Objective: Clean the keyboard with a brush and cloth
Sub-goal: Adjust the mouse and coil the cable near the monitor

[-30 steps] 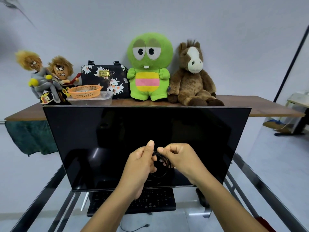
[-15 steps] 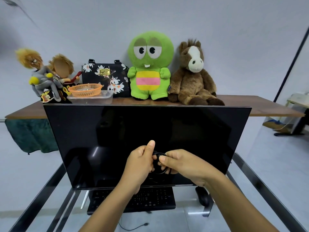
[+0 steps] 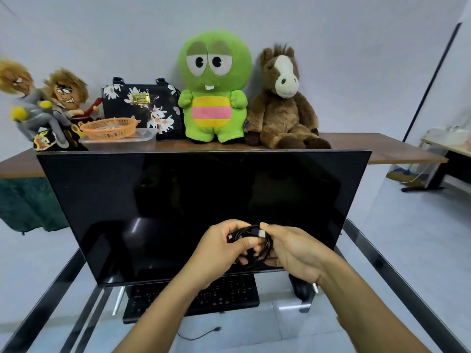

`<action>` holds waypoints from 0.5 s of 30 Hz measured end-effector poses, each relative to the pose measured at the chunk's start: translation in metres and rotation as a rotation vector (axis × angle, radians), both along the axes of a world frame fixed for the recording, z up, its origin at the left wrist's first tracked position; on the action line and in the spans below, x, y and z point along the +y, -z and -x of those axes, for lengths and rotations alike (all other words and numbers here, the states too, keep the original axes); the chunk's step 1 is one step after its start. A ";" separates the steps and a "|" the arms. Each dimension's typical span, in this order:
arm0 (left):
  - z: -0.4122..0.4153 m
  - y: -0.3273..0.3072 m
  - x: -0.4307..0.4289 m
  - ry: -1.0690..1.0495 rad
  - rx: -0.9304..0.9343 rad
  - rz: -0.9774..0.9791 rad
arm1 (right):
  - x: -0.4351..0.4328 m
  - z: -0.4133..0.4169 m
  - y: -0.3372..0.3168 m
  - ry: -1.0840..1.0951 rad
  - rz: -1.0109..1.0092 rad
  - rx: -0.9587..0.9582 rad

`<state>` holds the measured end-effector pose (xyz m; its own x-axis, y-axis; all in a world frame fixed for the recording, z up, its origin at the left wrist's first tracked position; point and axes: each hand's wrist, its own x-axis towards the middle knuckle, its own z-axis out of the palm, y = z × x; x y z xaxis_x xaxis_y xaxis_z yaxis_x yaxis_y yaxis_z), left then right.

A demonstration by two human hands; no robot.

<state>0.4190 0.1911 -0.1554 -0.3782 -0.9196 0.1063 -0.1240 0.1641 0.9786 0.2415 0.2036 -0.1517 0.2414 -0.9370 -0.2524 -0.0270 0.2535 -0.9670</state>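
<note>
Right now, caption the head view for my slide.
Left hand and right hand hold a coiled black cable before the monitor, above the keyboard.

Green plush (image 3: 214, 90) with yellow-pink belly; brown horse (image 3: 283, 103); black floral bag (image 3: 142, 108); orange basket (image 3: 109, 128).

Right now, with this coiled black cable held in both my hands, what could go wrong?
The left hand and right hand grip the coiled black cable in front of the glossy black monitor; its plug could scratch the screen. If the coil slips, it could drop onto the black keyboard below.
</note>
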 end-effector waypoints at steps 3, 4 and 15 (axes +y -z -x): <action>0.012 0.013 -0.003 -0.149 -0.077 0.048 | 0.005 0.010 0.005 0.100 0.106 -0.002; 0.017 0.019 -0.004 -0.166 -0.110 0.066 | 0.008 0.012 0.007 0.120 0.160 0.038; 0.075 0.085 -0.007 -0.218 -0.160 -0.087 | 0.022 0.036 0.071 0.331 0.142 0.152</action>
<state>0.3444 0.1842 -0.2408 -0.1756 -0.9842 -0.0221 -0.3016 0.0324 0.9529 0.2050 0.2255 -0.2230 -0.1103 -0.9862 -0.1238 -0.1120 0.1361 -0.9843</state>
